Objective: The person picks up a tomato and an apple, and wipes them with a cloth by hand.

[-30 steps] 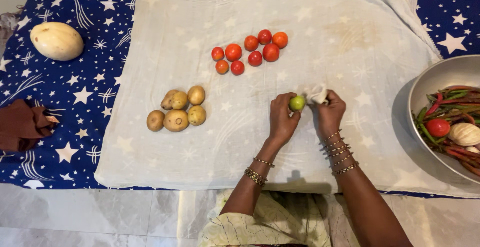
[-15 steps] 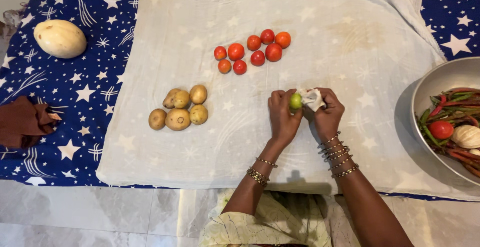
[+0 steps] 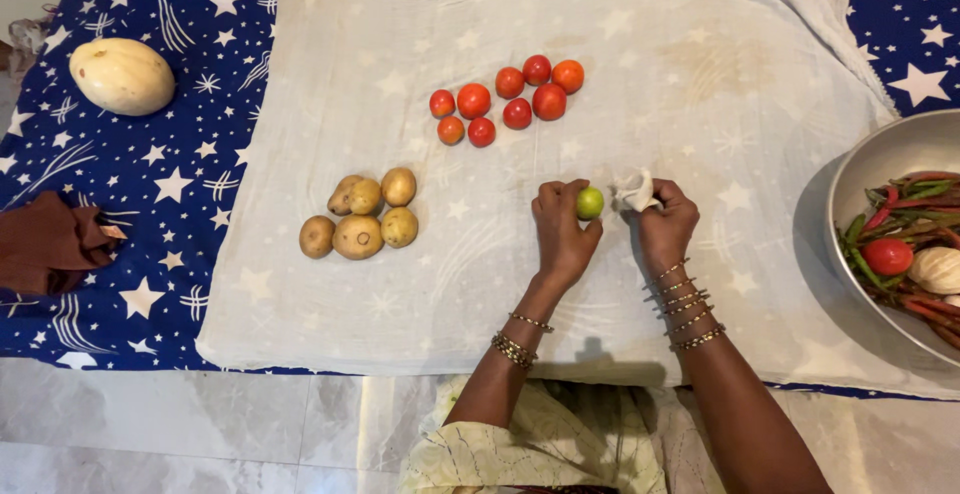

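Note:
My left hand (image 3: 562,229) grips a small round green fruit (image 3: 590,202) just above a pale thin cloth sheet (image 3: 700,84) spread over a blue star-patterned cover. Right beside it, my right hand (image 3: 665,222) is closed on a small bunched white rag (image 3: 634,191); rag and fruit sit a finger's width apart. A cluster of several red tomatoes (image 3: 505,101) lies farther up the sheet. Several brown potatoes (image 3: 362,219) are grouped to the left of my hands.
A metal bowl (image 3: 868,169) at the right edge holds red and green chillies, a tomato and a pale bulb. A pale oval melon (image 3: 122,76) and a crumpled brown cloth (image 3: 50,244) rest on the blue cover (image 3: 160,184) at the left. Tiled floor runs along the bottom.
Half a second ago the rag was pressed against the green fruit. My right hand has since drawn the rag slightly right, away from it. The left hand stays in place.

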